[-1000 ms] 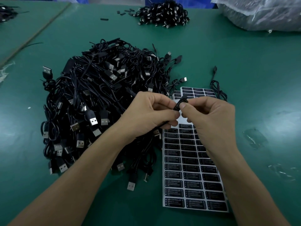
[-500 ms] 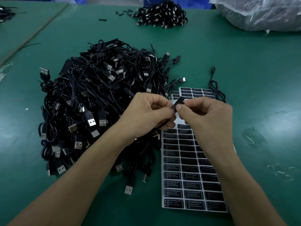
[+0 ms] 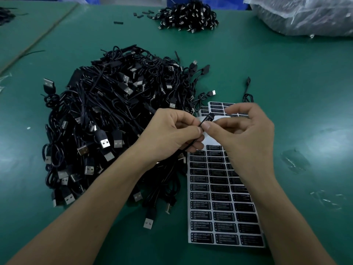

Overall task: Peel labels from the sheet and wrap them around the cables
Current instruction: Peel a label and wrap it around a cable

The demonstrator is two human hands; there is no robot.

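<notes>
- The right hand (image 3: 248,136) has loosened since the earlier frames: its upper fingers, which were curled close over the thumb, now fan out and lift above the top rows of the label sheet (image 3: 219,207).
- The thumb and forefinger of that hand still pinch the thin black cable (image 3: 203,122) at about the same spot, above the bare white patch of the sheet.
- The left hand (image 3: 172,134) has hardly shifted; its fingers are curled and its thumb and forefinger grip the same cable, tip to tip with the right thumb.
- The cable slants up and to the right out of the pinch, and its lower run comes out below the left fingers.
- A small black label (image 3: 208,117) sits on the cable's upper end, just above the pinch; whether it is wrapped all the way round cannot be told.
- The sheet lies flat on the green table (image 3: 286,83), under both wrists, most of its rows still filled.
- The big pile of cables (image 3: 107,121) lies just left of the sheet, touching its edge.
- One loose cable (image 3: 248,96) lies beyond the sheet's far right corner.
</notes>
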